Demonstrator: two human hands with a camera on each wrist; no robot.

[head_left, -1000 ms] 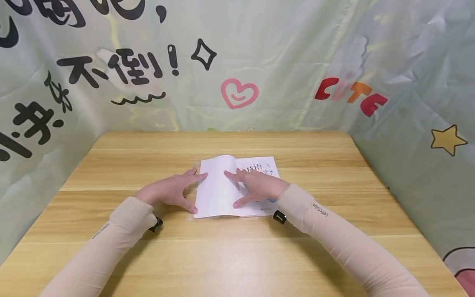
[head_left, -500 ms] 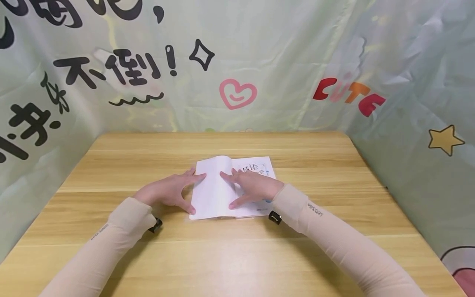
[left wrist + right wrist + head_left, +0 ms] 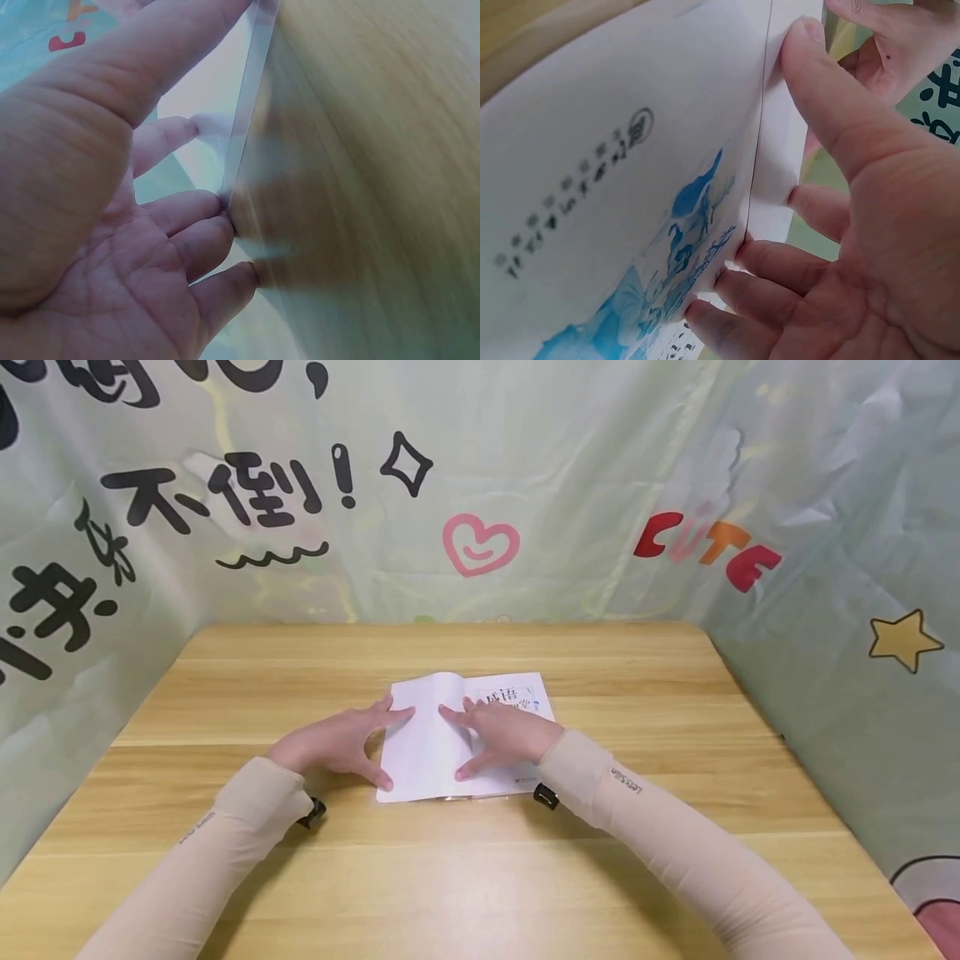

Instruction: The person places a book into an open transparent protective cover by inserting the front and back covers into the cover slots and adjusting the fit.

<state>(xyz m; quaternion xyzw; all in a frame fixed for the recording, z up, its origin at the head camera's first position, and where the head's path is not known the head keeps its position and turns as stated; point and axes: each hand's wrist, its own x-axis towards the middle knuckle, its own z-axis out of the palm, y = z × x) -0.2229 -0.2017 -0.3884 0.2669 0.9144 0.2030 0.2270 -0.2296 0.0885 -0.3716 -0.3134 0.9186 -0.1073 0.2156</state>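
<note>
An open book [image 3: 426, 739] lies on the wooden table. Its left side is a blank white page, while the right page [image 3: 592, 67] bears black Chinese print and a blue drawing. My left hand [image 3: 341, 743] has its fingers spread at the book's left edge, thumb and forefinger tips touching the page. In the left wrist view a clear plastic strip [image 3: 251, 97] runs along that edge. My right hand [image 3: 506, 733] lies across the book, its thumb and forefinger tips on the white page near the fold. Its other fingertips touch the printed page and partly hide it.
The wooden table [image 3: 480, 877] stretches around the book on all sides. Pale green cloth [image 3: 585, 485] with painted characters, a heart and a star hangs behind the table and at its sides. Both forearms wear light sleeves, with a black device at each wrist.
The book has slid slightly left across the table, and my right hand has moved left along with it. My left hand has kept its spread pose at the edge.
</note>
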